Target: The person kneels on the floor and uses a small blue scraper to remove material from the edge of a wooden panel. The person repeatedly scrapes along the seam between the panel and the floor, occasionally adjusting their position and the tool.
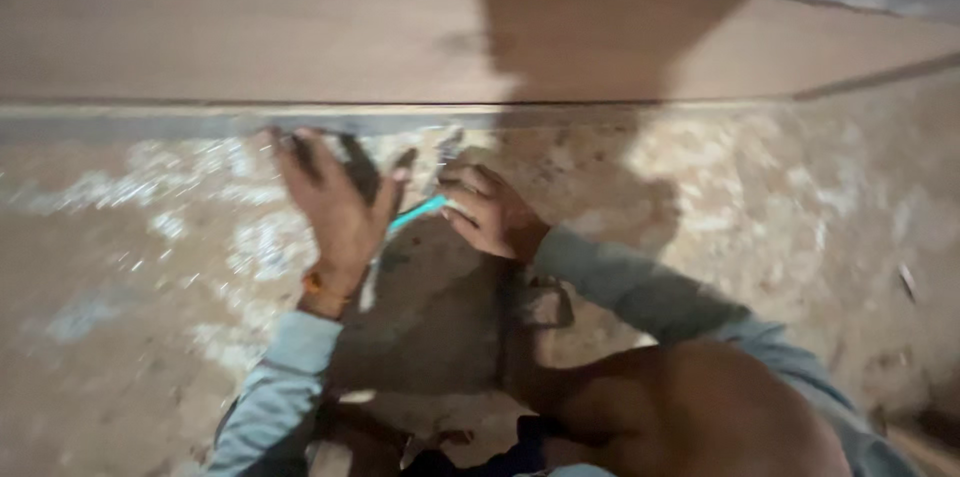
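The head view is heavily blurred. One person crouches on a rough, dusty concrete floor streaked with pale patches of powder, and looks down at two hands held close to the long wooden board that runs along the far edge of the floor, where a thin grey strip marks the join.

The left hand is raised with its palm toward the board and its fingers spread wide and dark with dirt; the fingertips reach up to the grey strip at the board's lower edge. Whether they press on it cannot be told through the blur. One orange band circles the left wrist above the cuff of a pale grey-blue sleeve.

The right hand sits just beside the left, fingers curled in around one small turquoise tool, whose bright shaft shows in the gap between the two hands, slanting down toward the left palm. The kind of tool cannot be made out.

One bare knee fills the lower right of the view. A single dark shadow of the person falls across the board and floor beyond the right hand.
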